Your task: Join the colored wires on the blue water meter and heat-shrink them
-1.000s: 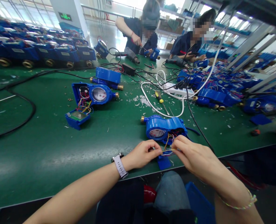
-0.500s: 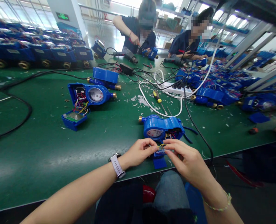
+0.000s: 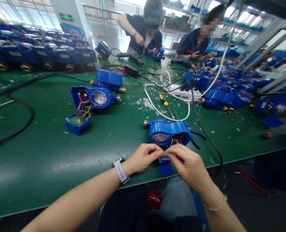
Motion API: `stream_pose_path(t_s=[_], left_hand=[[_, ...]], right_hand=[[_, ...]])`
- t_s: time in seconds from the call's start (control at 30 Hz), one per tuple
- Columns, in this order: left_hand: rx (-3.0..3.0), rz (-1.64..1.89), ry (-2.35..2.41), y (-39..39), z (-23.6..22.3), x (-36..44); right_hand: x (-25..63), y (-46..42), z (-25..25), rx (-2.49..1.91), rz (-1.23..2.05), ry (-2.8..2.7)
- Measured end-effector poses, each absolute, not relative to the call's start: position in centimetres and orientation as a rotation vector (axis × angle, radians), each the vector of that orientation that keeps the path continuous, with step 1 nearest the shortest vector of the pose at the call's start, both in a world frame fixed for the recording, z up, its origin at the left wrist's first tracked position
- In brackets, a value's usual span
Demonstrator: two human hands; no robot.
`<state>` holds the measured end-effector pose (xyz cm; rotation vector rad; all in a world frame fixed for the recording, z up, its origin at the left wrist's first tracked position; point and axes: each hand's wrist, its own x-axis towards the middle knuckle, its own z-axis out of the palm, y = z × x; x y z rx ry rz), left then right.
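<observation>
In front of me a blue water meter [image 3: 168, 131] with a brass end lies on the green table, its wiring compartment facing me. Thin wires run from it towards a blue cover [image 3: 165, 169] at the table's front edge. My left hand [image 3: 146, 156] pinches a thin yellow wire [image 3: 164, 153] between thumb and fingertips. Close against it, my right hand [image 3: 186, 161] pinches the same wire, fingertips almost touching the left ones. The wire's ends are hidden by the fingers.
An opened water meter [image 3: 99, 98] lies left, its circuit-board cover [image 3: 76, 124] hanging by wires. A screwdriver [image 3: 165, 103], a power strip [image 3: 185, 91] and black cables lie beyond. Rows of meters [image 3: 36, 53] stand back left; more crowd the right. Two people work across the table.
My right hand has moved left, and its fingers have closed on the yellow wire beside my left fingertips. My left hand has stayed nearly still.
</observation>
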<state>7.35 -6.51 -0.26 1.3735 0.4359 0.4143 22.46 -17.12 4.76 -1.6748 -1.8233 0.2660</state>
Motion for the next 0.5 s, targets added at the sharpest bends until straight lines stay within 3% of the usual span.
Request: stream_pose_path(t_s=[0.5], left_hand=[[1.306,0.377,0.367,-6.67,-0.07,7.46]], right_hand=[[21.98,-16.73,4.62,-1.742,0.561,-1.498]])
